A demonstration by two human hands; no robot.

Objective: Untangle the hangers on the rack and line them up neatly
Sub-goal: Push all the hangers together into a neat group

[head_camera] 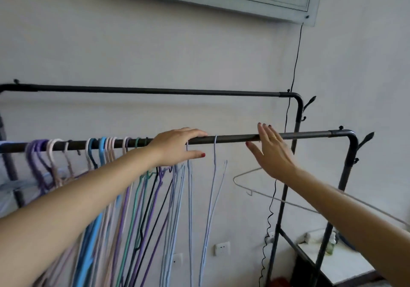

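Bunch of coloured hangers (106,189) crowded on left part of front rail (233,138), hooks overlapping. Left hand (177,145) at rail, fingers over top, thumb below, loosely cupped; whether it grips rail, cannot tell. Pale blue hanger (214,175) hangs alone between hands. Right hand (271,151) flat, fingers straight, against rail. White hanger (246,187) below right forearm, tilted.

Two bare forearms, without sleeves, reach in from the lower corners of the head view. The left hand (177,144) wears dark red polish, plain on the thumbnail. The right hand (271,151) carries the same dark red polish on its fingernails and thumbnail, and a thin gold-coloured ring (274,137) on one finger. No watch or bracelet shows on either wrist.
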